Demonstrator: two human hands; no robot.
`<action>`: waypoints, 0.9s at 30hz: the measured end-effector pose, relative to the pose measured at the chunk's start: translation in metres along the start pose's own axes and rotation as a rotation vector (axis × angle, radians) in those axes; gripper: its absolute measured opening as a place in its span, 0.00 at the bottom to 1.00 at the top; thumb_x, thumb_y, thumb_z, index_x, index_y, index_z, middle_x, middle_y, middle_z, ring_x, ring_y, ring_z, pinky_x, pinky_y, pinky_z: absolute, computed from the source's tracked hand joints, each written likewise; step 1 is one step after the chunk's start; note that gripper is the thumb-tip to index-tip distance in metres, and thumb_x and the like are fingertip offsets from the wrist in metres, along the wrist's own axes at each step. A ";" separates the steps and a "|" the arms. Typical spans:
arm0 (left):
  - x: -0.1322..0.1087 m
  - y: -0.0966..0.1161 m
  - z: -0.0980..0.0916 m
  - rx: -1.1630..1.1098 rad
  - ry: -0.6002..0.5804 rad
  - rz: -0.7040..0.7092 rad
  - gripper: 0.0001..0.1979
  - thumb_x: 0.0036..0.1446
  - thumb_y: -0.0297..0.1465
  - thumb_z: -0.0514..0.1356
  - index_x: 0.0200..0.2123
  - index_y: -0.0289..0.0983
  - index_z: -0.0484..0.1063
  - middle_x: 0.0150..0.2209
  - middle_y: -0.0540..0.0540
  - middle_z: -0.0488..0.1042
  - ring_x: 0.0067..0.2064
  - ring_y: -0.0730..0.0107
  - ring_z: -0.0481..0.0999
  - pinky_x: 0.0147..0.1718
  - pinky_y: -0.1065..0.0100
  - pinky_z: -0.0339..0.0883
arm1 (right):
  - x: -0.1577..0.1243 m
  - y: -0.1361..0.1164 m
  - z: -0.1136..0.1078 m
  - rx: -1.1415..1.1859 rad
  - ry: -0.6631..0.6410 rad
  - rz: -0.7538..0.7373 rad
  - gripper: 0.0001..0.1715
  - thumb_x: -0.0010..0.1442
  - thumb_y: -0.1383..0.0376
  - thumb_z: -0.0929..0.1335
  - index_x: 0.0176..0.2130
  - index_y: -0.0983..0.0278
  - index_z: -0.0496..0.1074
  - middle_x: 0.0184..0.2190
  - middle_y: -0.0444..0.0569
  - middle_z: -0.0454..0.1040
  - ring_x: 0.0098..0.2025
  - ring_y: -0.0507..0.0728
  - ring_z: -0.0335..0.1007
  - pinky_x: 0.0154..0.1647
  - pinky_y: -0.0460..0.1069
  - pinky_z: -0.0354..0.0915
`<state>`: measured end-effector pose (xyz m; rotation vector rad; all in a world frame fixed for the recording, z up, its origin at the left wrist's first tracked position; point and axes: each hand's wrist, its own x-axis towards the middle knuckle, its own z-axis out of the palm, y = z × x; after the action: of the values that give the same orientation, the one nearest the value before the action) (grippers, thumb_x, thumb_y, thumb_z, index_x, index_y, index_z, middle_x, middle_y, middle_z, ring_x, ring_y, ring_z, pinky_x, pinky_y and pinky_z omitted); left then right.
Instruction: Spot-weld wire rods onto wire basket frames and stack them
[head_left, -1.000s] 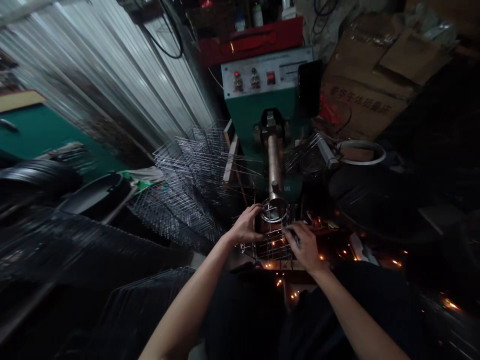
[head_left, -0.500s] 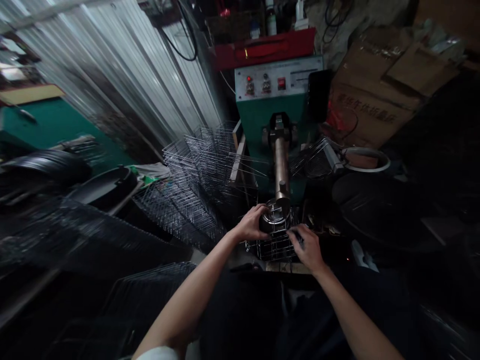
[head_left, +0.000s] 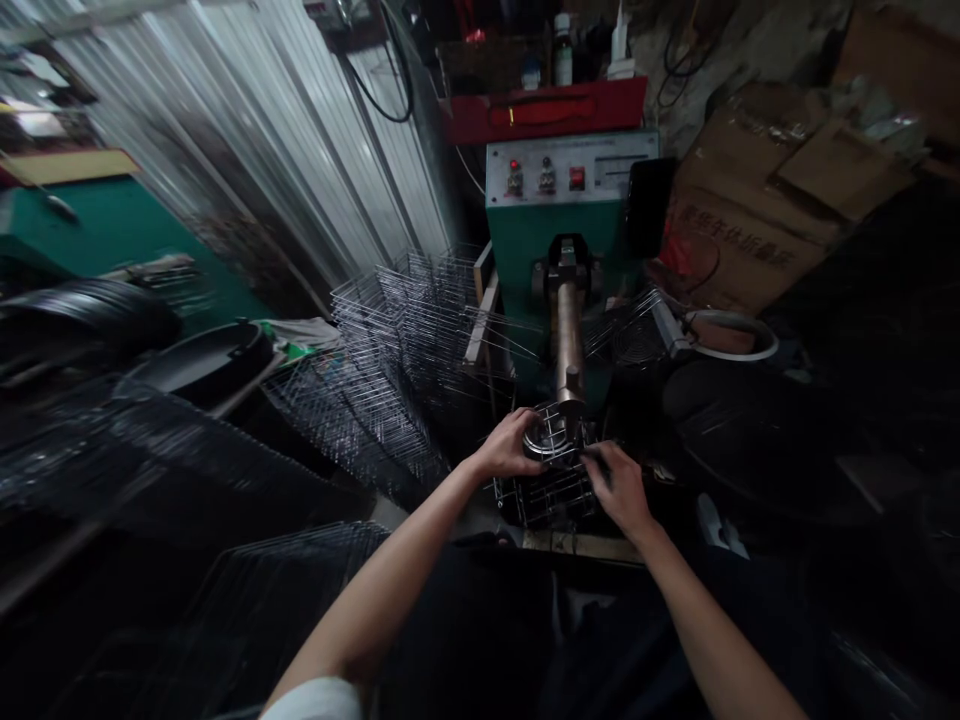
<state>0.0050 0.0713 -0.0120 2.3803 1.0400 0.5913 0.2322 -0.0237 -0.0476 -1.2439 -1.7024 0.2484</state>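
A wire rack (head_left: pixel 551 497) of thin metal rods lies below the long metal arm (head_left: pixel 568 340) of a green spot welder (head_left: pixel 517 235). My left hand (head_left: pixel 511 445) is closed at the rack's left side, thumb and fingers curved about a round metal ring (head_left: pixel 541 446) set in the wires. My right hand (head_left: pixel 616 487) pinches the rack's right edge, its fingertips close to the arm's lower tip. Dim light hides exactly which wires the fingers touch.
Stacked wire grids (head_left: pixel 405 340) stand left of the welder. Black pans (head_left: pixel 202 365) lie farther left. At right are a white-rimmed bucket (head_left: pixel 731 335) and a cardboard box (head_left: pixel 750 230). A red tray (head_left: pixel 547 108) with bottles rests on top of the welder.
The view has shifted slightly, moving the welder right and down in the picture. The ring and rack sit a little farther left under the arm's tip. Both hands keep their hold.
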 end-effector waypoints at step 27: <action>0.013 -0.005 -0.019 0.176 -0.045 -0.003 0.41 0.34 0.38 0.73 0.54 0.39 0.65 0.60 0.37 0.64 0.58 0.42 0.68 0.58 0.47 0.64 | 0.011 0.006 0.013 0.140 -0.027 0.072 0.08 0.68 0.63 0.64 0.38 0.61 0.72 0.33 0.48 0.75 0.37 0.57 0.73 0.40 0.51 0.67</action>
<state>0.0001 0.0887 0.0027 2.5308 1.1165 0.4593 0.2257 -0.0078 -0.0512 -1.2036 -1.6356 0.4222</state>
